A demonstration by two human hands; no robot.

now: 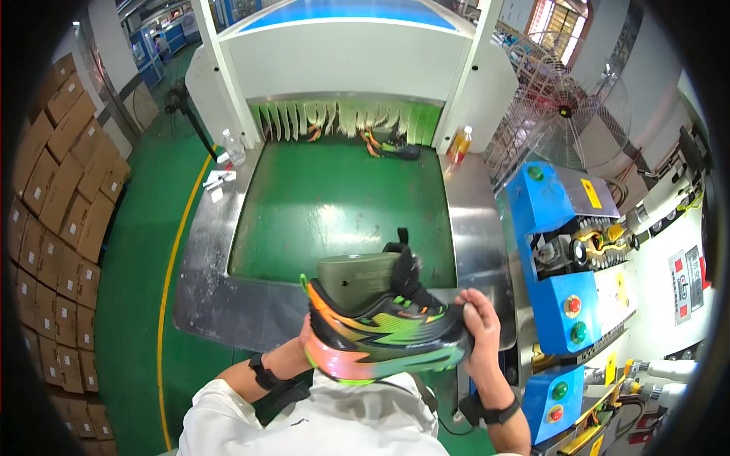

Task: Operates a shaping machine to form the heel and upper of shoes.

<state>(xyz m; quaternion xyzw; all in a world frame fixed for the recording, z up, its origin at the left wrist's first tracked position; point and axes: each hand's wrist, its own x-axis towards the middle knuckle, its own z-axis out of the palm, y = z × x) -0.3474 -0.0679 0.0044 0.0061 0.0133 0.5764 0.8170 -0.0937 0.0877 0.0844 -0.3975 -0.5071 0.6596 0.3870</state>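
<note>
A black sneaker with orange, yellow and green patterning (388,330) is held up in front of me, toe to the right. A grey-green shoe last (353,273) fills it and sticks out of its opening. My left hand (306,334) grips the heel end, mostly hidden behind the shoe. At the toe, my right hand (480,327) is closed around the tip, thumb and fingers pressed to it. Beyond, a second sneaker (391,143) lies on the green conveyor belt (342,205), by the strip curtain (357,120) of a white machine (342,61).
Metal ledges (475,205) flank the belt. They carry a clear bottle (233,147) at left and a bottle of amber liquid (460,144) at right. A blue machine with buttons (544,266) stands close on my right, a large fan (565,112) behind it. Stacked cartons (65,228) line the left.
</note>
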